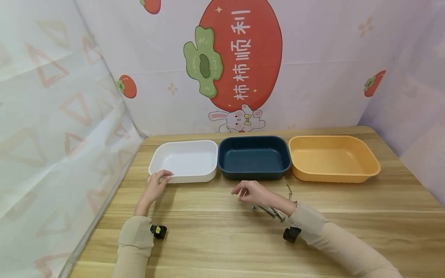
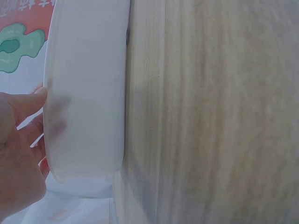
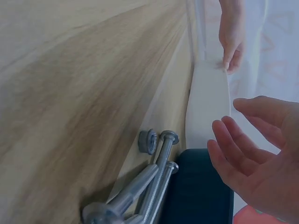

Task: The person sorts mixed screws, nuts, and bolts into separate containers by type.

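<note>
My left hand [image 1: 157,188] grips the near rim of a white tray [image 1: 194,179] at its left corner. In the left wrist view the thumb lies on the outer side of this tray [image 2: 88,107], while the fingers show faintly through its wall. My right hand [image 1: 254,194] hovers over the table in front of a dark blue tray [image 1: 255,174], fingers loosely bent and holding nothing. Under its wrist lie silver bolts [image 1: 279,215] and a nut [image 1: 254,208]. The right wrist view shows the nut [image 3: 148,142] beside several bolts [image 3: 163,156], apart from the fingers.
A yellow tray [image 1: 333,177] stands right of the dark blue one, completing a row along the table's back. Small brass-coloured screws [image 1: 289,188] lie before it, partly hidden by the right forearm. Printed cloth [image 1: 313,77] hangs behind the wooden table [image 1: 208,239].
</note>
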The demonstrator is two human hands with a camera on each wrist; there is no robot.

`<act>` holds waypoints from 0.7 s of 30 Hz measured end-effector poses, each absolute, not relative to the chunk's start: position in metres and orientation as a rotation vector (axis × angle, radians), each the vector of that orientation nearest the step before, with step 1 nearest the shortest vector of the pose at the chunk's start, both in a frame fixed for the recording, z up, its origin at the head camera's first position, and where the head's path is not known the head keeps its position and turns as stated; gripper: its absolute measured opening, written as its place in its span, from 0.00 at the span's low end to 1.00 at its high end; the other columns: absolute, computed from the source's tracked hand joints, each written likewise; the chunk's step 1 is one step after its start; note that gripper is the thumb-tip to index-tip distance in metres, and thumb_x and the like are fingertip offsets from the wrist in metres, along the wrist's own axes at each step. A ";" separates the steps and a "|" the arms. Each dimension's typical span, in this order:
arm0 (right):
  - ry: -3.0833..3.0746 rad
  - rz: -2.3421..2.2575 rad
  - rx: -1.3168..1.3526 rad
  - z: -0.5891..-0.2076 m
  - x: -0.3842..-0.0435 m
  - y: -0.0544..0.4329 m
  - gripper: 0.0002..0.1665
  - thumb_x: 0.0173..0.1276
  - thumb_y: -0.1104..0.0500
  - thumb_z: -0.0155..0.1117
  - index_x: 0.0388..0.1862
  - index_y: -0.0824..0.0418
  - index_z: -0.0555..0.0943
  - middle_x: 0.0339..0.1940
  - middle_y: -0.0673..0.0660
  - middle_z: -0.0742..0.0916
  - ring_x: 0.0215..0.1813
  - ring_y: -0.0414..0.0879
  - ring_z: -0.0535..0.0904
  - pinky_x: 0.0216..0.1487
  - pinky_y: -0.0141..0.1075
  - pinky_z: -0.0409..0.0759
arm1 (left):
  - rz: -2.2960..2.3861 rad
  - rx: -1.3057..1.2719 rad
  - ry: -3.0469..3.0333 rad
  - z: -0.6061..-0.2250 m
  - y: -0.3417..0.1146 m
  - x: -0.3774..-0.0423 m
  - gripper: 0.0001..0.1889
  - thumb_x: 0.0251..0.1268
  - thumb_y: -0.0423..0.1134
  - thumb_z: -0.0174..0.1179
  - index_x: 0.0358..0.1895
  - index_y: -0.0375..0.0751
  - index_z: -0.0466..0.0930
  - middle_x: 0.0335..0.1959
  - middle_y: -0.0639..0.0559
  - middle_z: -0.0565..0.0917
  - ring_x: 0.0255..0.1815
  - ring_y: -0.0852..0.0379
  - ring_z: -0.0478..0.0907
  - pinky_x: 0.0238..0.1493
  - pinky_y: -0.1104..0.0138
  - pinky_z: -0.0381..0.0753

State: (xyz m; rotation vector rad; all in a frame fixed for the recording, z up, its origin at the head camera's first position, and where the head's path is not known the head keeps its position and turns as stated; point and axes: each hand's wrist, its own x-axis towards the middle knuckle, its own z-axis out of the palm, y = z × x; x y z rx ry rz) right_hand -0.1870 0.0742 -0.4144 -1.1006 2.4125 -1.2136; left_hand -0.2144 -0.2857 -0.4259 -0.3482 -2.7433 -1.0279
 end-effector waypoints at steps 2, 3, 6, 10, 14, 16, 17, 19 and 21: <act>2.418 -1.198 -1.111 -0.415 -0.185 0.077 0.12 0.56 0.72 0.58 0.40 0.69 0.79 0.37 0.62 0.81 0.35 0.44 0.78 0.37 0.31 0.76 | -1.025 -0.351 -2.746 -0.426 -0.286 -0.214 0.07 0.62 0.29 0.50 0.39 0.31 0.75 0.38 0.35 0.80 0.41 0.41 0.69 0.55 0.47 0.47; 2.419 -1.192 -1.110 -0.416 -0.184 0.078 0.12 0.56 0.72 0.58 0.40 0.69 0.79 0.37 0.62 0.81 0.35 0.44 0.78 0.37 0.32 0.76 | -1.027 -0.349 -2.750 -0.426 -0.286 -0.215 0.07 0.62 0.29 0.50 0.40 0.31 0.75 0.38 0.35 0.80 0.41 0.41 0.69 0.55 0.47 0.47; 2.422 -1.177 -1.098 -0.416 -0.182 0.082 0.12 0.56 0.72 0.57 0.40 0.69 0.79 0.37 0.61 0.81 0.35 0.43 0.78 0.37 0.32 0.76 | -1.028 -0.335 -2.765 -0.426 -0.286 -0.215 0.08 0.62 0.29 0.49 0.40 0.31 0.75 0.39 0.35 0.79 0.42 0.41 0.69 0.56 0.48 0.47; 2.408 -1.157 -1.076 -0.418 -0.180 0.088 0.12 0.56 0.72 0.58 0.41 0.68 0.79 0.36 0.60 0.81 0.35 0.42 0.77 0.37 0.30 0.75 | -1.024 -0.318 -2.780 -0.425 -0.286 -0.214 0.08 0.62 0.29 0.50 0.41 0.31 0.75 0.40 0.36 0.79 0.42 0.41 0.69 0.56 0.48 0.47; 2.389 -1.117 -1.062 -0.421 -0.179 0.094 0.13 0.56 0.72 0.58 0.41 0.67 0.79 0.36 0.58 0.81 0.35 0.43 0.78 0.36 0.29 0.75 | -1.028 -0.318 -2.782 -0.425 -0.285 -0.213 0.08 0.61 0.28 0.50 0.41 0.31 0.75 0.40 0.36 0.79 0.42 0.42 0.69 0.56 0.48 0.47; 2.390 -1.095 -1.069 -0.422 -0.178 0.097 0.13 0.56 0.72 0.58 0.41 0.67 0.79 0.37 0.57 0.81 0.36 0.44 0.78 0.36 0.29 0.75 | -1.027 -0.322 -2.780 -0.425 -0.285 -0.213 0.08 0.61 0.29 0.50 0.41 0.31 0.75 0.40 0.35 0.79 0.42 0.42 0.69 0.56 0.48 0.47; 2.388 -1.089 -1.068 -0.422 -0.177 0.098 0.13 0.55 0.72 0.58 0.41 0.67 0.79 0.38 0.57 0.81 0.36 0.45 0.78 0.36 0.30 0.75 | -1.026 -0.322 -2.780 -0.425 -0.285 -0.213 0.08 0.62 0.29 0.49 0.41 0.31 0.75 0.40 0.35 0.79 0.42 0.42 0.69 0.56 0.48 0.47; 2.387 -1.080 -1.068 -0.424 -0.176 0.100 0.13 0.55 0.72 0.59 0.40 0.67 0.79 0.39 0.56 0.81 0.36 0.46 0.77 0.36 0.30 0.75 | -1.028 -0.320 -2.777 -0.426 -0.285 -0.213 0.08 0.62 0.29 0.50 0.41 0.31 0.75 0.40 0.35 0.79 0.42 0.42 0.69 0.56 0.48 0.47; 2.387 -1.070 -1.074 -0.425 -0.176 0.102 0.13 0.55 0.72 0.60 0.40 0.67 0.79 0.38 0.56 0.81 0.36 0.45 0.77 0.36 0.30 0.74 | -1.023 -0.321 -2.772 -0.426 -0.285 -0.214 0.08 0.62 0.29 0.50 0.41 0.31 0.75 0.40 0.35 0.79 0.42 0.42 0.69 0.56 0.48 0.47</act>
